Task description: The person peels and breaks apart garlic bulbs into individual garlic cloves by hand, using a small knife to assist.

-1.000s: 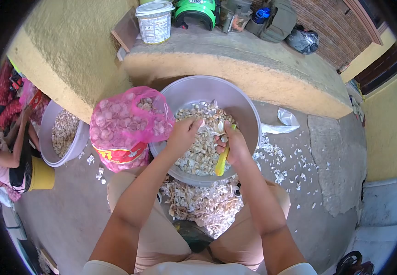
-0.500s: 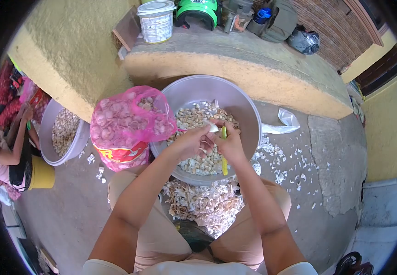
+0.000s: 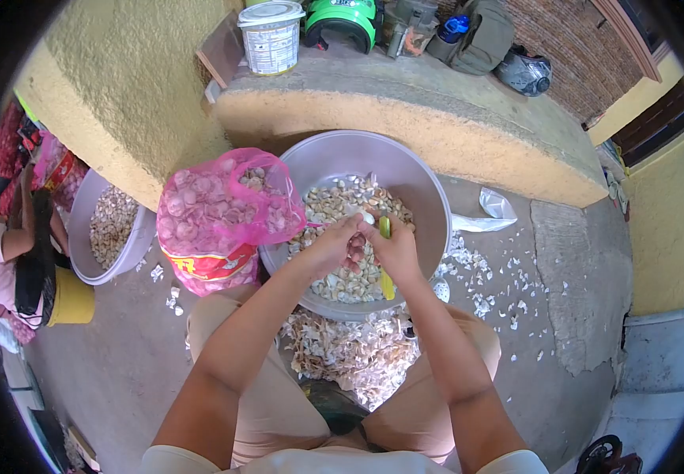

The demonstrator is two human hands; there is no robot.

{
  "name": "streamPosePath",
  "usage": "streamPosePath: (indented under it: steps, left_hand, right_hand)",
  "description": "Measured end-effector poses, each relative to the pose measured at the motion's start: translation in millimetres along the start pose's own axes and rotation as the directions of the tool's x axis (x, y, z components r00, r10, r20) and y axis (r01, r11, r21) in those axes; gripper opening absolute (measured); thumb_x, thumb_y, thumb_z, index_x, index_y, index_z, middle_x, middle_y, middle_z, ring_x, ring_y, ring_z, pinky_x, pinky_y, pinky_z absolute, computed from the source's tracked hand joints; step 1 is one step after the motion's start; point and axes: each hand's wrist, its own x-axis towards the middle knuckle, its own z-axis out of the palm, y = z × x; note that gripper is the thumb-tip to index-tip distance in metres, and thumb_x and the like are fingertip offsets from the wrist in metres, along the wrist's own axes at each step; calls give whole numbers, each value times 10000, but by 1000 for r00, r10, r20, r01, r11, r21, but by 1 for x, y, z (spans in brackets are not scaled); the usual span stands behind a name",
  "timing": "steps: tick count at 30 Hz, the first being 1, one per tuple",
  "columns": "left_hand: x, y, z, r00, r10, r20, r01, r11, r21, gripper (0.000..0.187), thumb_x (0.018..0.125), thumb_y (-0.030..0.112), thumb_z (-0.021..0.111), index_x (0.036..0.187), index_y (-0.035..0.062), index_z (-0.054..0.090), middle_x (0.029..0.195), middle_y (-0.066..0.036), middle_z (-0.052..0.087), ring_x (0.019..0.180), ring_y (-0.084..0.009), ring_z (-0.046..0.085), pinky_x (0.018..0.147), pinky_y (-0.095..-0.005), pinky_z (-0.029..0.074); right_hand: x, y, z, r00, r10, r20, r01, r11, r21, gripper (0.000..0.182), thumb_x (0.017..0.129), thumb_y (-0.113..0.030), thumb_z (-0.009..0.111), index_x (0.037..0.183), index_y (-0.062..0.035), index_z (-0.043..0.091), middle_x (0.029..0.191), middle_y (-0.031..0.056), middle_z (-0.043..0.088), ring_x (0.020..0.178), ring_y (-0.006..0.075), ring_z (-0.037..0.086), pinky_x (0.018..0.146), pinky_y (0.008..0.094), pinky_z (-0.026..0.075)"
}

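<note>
My left hand (image 3: 337, 246) is closed around a white piece of garlic (image 3: 368, 217), its fingers curled beneath. My right hand (image 3: 394, 251) meets it from the other side and grips a yellow-green handled tool, apparently a knife (image 3: 388, 286); its blade cannot be made out. Both hands hover over a large grey-purple basin (image 3: 434, 197) with many garlic cloves (image 3: 342, 287) in it. Left of the basin stands a pink mesh sack (image 3: 207, 209) full of garlic bulbs.
Garlic skins (image 3: 350, 351) are heaped between my legs, and more scraps lie on the floor at right. Behind the basin runs a concrete ledge with a bucket (image 3: 271, 43) and a green helmet (image 3: 343, 22). At far left, a person (image 3: 11, 253) sits by another basin (image 3: 138, 251).
My fingers have shifted on the garlic and it shows less between them. The yellow-green handle has tilted slightly. The other person's arms have moved.
</note>
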Motion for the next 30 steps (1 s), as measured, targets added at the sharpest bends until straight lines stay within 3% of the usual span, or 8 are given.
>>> streamPosePath:
  steps: [5,8,11,16,20,22,25,30]
  left_hand:
    - [4,-9,3,995,96,-40,-95,995,31,403,894,458,284,838,97,454,654,17,420,536,-96,448,433,-258,441]
    - [7,-17,9,947,308,-87,-296,946,128,439,906,425,273,1027,64,490,567,43,350,451,-62,384,391,-213,399]
    - [5,-18,12,908,407,-98,-381,901,207,479,909,422,261,1076,45,504,570,30,401,457,-50,398,396,-199,378]
    - [-2,-18,22,852,481,-206,-424,866,266,454,910,419,282,942,29,512,663,9,483,553,-52,441,491,-197,374]
    - [14,-45,15,823,517,-234,-403,823,401,409,905,398,335,906,27,506,689,9,486,581,-59,436,517,-206,366]
    - [12,-35,16,857,448,-255,-358,873,330,384,903,386,355,874,32,503,677,9,474,574,-61,428,510,-211,361]
    - [13,-25,9,889,398,-225,-348,908,233,360,900,373,372,826,42,493,664,7,461,567,-66,424,508,-214,360]
    - [3,-17,2,936,342,-86,-295,893,340,332,890,351,409,791,41,476,666,-10,467,586,-79,442,520,-222,372]
  right_hand:
    - [-1,-3,4,998,46,-49,-41,995,95,370,779,-245,611,1018,27,534,592,54,532,437,82,467,362,223,375]
    - [-4,-7,12,993,-1,-115,15,993,120,359,798,-248,598,1006,36,527,555,11,493,415,51,424,353,211,358]
    - [-9,-12,19,982,-43,-182,81,975,205,324,807,-237,585,973,35,521,565,33,507,440,74,450,379,227,373]
    - [-9,-8,29,948,-48,-314,111,977,183,302,807,-246,584,877,37,507,601,82,534,508,116,502,447,265,405]
    - [9,12,39,898,7,-440,148,937,317,326,800,-282,592,770,29,502,570,52,504,473,106,465,416,260,371]
    - [15,15,41,893,-16,-450,176,932,318,333,797,-302,593,721,8,502,548,31,483,451,102,447,393,259,350]
    - [19,3,28,911,388,-137,-185,685,704,309,805,-308,581,680,-36,503,529,9,453,408,90,398,363,244,317]
    - [27,9,16,890,455,24,-305,556,774,278,823,-299,553,689,-63,493,538,16,449,376,87,344,344,229,305]
